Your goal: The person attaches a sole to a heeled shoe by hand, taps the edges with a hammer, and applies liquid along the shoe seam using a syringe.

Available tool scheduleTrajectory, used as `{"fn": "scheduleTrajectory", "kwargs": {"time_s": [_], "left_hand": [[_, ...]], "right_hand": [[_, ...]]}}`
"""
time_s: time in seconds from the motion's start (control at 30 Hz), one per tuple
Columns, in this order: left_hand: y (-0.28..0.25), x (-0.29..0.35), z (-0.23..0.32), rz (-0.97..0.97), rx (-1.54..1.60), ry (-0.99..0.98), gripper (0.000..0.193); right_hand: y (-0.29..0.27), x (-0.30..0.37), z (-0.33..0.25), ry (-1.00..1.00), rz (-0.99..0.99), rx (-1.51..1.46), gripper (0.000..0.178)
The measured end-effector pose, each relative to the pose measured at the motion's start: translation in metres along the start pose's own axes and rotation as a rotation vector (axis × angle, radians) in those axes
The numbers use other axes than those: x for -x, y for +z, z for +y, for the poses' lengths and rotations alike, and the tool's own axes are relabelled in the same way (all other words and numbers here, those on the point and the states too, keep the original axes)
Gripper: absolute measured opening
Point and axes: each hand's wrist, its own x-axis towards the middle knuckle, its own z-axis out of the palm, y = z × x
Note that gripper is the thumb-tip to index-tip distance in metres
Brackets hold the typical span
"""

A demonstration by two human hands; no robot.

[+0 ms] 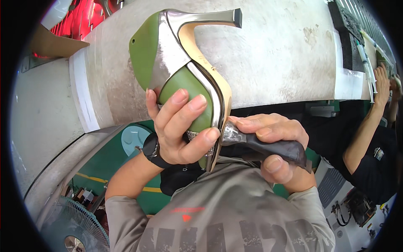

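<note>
A high-heeled shoe [188, 87] in green and shiny silver is held on its side in my left hand [178, 126]. The silver heel points away from me, and the tan sole faces right. My left fingers and thumb wrap round the forefoot, where a sparkly band partly shows. My right hand [283, 132] is closed round a hand tool [279, 150] with a dark, worn handle and a scuffed metal head. That metal head meets the sole edge near the toe, beside my left thumb; whether it presses there I cannot tell.
A pale, stained worktable [289, 50] curves beyond the shoe. Syringes [364, 59] and black foam blocks [350, 46] lie at its right, near a co-worker's arm [363, 134]. Cardboard [54, 44] stands far left; a fan [75, 222] and blue round stool [133, 138] are below.
</note>
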Motion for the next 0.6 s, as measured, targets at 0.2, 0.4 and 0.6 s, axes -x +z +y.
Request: {"fn": "scheduleTrajectory", "kwargs": {"time_s": [0.2,0.4,0.6], "left_hand": [[0.008,-0.004,0.007,0.063,0.028,-0.033,0.035],[0.012,0.0,0.012,0.127,0.045,-0.097,0.032],[0.011,-0.004,0.015,0.127,0.037,-0.111,0.032]], "right_hand": [[0.002,-0.016,-0.019,-0.015,0.004,0.082,0.032],[0.015,-0.049,-0.061,-0.014,-0.298,0.577,0.035],[0.033,-0.056,-0.077,-0.035,-0.42,0.749,0.032]]}}
